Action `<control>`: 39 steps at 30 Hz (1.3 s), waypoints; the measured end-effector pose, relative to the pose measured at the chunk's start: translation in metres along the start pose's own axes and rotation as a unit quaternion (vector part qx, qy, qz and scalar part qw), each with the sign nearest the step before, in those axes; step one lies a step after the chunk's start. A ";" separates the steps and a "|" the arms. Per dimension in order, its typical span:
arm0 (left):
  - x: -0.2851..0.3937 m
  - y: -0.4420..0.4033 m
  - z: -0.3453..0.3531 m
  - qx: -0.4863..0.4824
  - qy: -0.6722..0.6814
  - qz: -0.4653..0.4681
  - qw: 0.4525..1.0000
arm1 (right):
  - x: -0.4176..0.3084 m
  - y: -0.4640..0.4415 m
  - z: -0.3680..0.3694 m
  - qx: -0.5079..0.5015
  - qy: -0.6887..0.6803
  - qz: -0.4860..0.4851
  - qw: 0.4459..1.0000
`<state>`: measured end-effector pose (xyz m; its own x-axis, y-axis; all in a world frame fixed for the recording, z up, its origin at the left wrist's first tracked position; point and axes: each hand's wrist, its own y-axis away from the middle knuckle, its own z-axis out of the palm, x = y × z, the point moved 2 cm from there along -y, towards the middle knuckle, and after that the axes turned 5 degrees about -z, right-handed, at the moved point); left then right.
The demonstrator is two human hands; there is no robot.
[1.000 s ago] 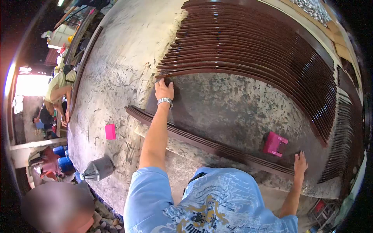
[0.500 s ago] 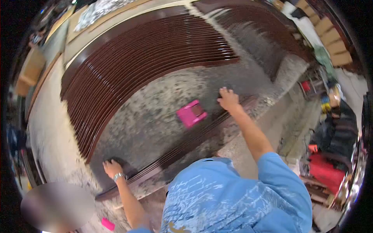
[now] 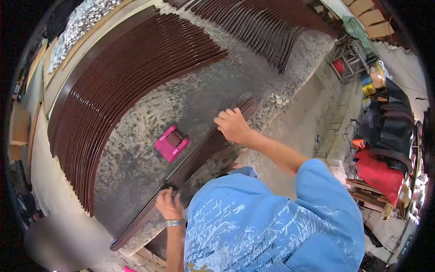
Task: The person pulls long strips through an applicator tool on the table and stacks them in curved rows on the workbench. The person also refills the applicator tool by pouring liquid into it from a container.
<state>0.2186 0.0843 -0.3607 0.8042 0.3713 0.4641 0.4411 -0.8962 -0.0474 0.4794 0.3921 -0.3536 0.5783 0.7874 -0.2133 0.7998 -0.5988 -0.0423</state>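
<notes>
A narrow stack of dark brown strips [image 3: 140,220], like leather straps, lies along the near edge of the work surface. My right hand [image 3: 233,126] is over its right part, fingers curled and pressed together; what they hold is hidden. Lower down, at the middle of the stack, my left hand [image 3: 168,206] has its fingers bent against the strips, partly smeared by motion. Just beyond the stack sits a pink plastic box [image 3: 170,147] with a dark brown part in its top, touched by neither hand.
A wide fan of glossy dark brown strips [image 3: 122,86] curves across the far left of the stained work surface [image 3: 136,167]. A second fan of strips [image 3: 258,31] lies at the far right. Red material [image 3: 380,174] and black material [image 3: 389,122] are piled at the right.
My hands have come closer together: the left has moved right onto the strip stack, and the right has closed its spread fingers over the stack. The head view has shifted.
</notes>
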 end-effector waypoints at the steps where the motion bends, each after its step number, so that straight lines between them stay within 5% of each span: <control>1: 0.003 0.010 0.021 -0.012 -0.015 0.004 1.000 | 0.001 0.018 0.004 0.021 -0.010 -0.007 1.000; 8: 0.025 0.019 0.038 0.071 -0.050 -0.040 0.995 | 0.007 0.069 0.009 0.057 -0.039 0.028 0.997; 15: 0.003 0.016 0.013 -0.053 -0.113 -0.150 0.981 | 0.026 0.068 0.023 0.012 -0.049 -0.013 0.999; 18: -0.044 0.040 -0.018 -0.025 -0.179 -0.173 0.968 | 0.055 0.078 0.023 0.030 -0.105 0.005 0.994; 22: -0.138 0.095 -0.076 0.004 -0.274 -0.279 0.921 | 0.098 0.079 -0.009 0.010 0.075 0.042 0.996; 24: -0.192 0.113 -0.110 -0.051 -0.256 -0.222 0.939 | 0.111 0.079 -0.012 -0.018 0.135 0.034 0.990; 26: -0.215 0.094 -0.165 0.082 -0.167 -0.176 0.967 | 0.119 0.079 -0.011 -0.053 0.161 0.018 0.985; 29: -0.126 0.014 -0.299 0.230 -0.197 -0.314 0.900 | 0.077 0.043 -0.030 -0.029 0.035 0.001 0.999; 30: -0.093 -0.009 -0.341 0.325 -0.296 -0.127 0.889 | 0.063 0.028 -0.033 -0.025 -0.010 -0.001 1.000; 32: -0.013 -0.045 -0.403 0.345 -0.380 -0.152 0.844 | 0.018 -0.010 -0.047 -0.029 -0.053 -0.009 0.998; 33: -0.006 -0.053 -0.431 0.326 -0.437 -0.085 0.834 | 0.005 -0.027 -0.042 -0.043 -0.092 -0.001 0.995; 36: 0.105 -0.112 -0.428 0.434 -0.359 0.194 0.803 | -0.039 -0.065 -0.035 -0.078 -0.363 0.065 0.926; 39: 0.126 -0.141 -0.403 0.434 -0.244 0.294 0.816 | -0.065 -0.086 -0.018 -0.050 -0.549 0.079 0.831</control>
<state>0.0968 0.1598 0.0611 0.9480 0.1807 -0.2620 -0.1329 -0.5230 -0.8419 0.3752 0.3948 -0.3187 0.2256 0.0591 -0.9724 0.7686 -0.6241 0.1404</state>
